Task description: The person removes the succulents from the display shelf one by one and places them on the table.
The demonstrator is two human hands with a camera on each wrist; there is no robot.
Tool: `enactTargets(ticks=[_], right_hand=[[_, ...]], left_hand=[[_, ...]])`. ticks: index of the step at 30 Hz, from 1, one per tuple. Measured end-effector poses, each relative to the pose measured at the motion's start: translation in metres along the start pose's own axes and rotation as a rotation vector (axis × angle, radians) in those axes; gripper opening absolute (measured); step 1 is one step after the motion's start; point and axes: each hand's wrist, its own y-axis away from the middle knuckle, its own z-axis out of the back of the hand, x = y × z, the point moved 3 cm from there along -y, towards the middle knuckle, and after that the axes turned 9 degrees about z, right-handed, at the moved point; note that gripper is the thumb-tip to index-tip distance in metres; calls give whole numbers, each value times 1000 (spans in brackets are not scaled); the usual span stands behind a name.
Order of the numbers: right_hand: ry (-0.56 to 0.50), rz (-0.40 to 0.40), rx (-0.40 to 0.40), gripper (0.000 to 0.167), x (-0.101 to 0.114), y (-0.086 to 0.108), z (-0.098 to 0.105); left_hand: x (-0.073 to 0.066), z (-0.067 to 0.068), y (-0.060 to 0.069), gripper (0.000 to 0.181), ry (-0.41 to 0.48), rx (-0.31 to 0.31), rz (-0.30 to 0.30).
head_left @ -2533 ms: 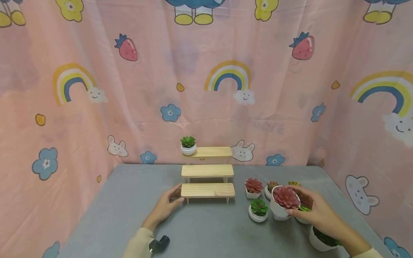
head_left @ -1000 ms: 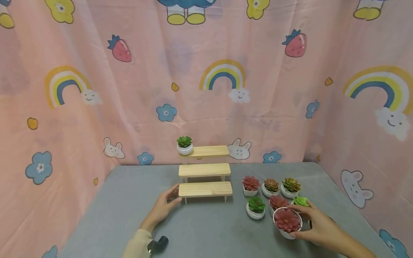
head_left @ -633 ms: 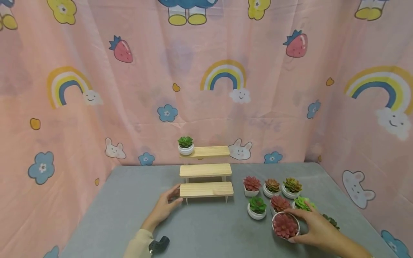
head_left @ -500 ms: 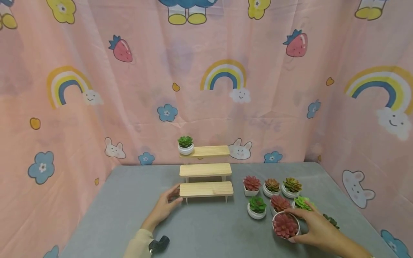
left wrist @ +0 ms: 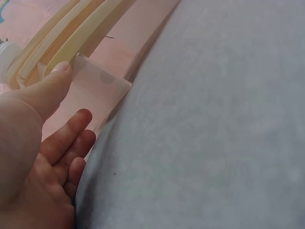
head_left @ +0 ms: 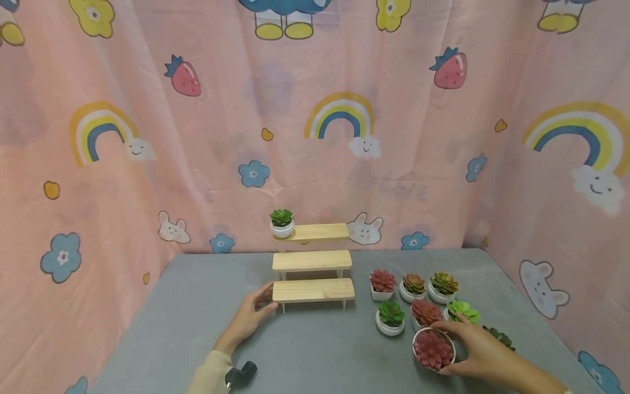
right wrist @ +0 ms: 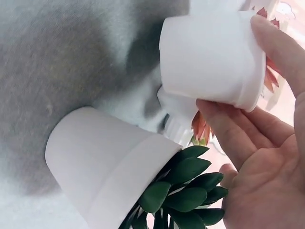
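Observation:
My right hand (head_left: pixel 479 350) grips the rim of a red potted succulent (head_left: pixel 433 350), thumb on one side and fingers on the other. Its smooth white pot (right wrist: pixel 209 55) shows side-on in the right wrist view; whether its base touches the table, I cannot tell. On the left, my left hand (head_left: pixel 248 314) holds the left end of a three-tier wooden display stand (head_left: pixel 313 290), thumb against the lowest step's edge. The left wrist view shows the remaining fingers (left wrist: pixel 71 136) beside the clear side panel (left wrist: pixel 95 86). A green potted succulent (head_left: pixel 282 223) stands on the top step's left end.
Several potted succulents stand right of the stand, including a red one (head_left: pixel 382 283), a green one (head_left: pixel 391 317) and a yellowish one (head_left: pixel 444 285). Close by my right hand is a dark green succulent (right wrist: pixel 186 186) in a white pot. A pink patterned curtain (head_left: pixel 295 191) hangs behind the grey table (head_left: pixel 315 350).
My right hand has brought the red potted succulent toward me, out from above the group, and lowered it slightly in front. The left hand has stayed at the stand.

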Motion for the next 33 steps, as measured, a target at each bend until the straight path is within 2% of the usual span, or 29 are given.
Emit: enactTargets(ticks=[3,11,18,21,23,27,29,33], right_hand=[[-8,-3,10,76,1,-2,1],[149,-8,-6,78,-4,1,10],[128,13,21,81,-13,9,12],[96,31,6,84,-13,11,15],[71,51,-8,82,-8,12,19],[22,118,-55,68,9,8,31],[13,159,-78,61,19,1,37],[-41,171,-105,56,36,-19,49]], left_hand=[[1,1,-1,62,3,3,-2],[-1,1,-1,63,8,-5,-5],[0,0,0,62,19,5,-6],[0,1,0,61,28,-1,-9],[0,1,1,61,31,-4,-12],[0,0,1,60,22,-3,-13],[0,0,2,60,24,-2,-13],[-1,-1,1,59,30,-5,-16]])
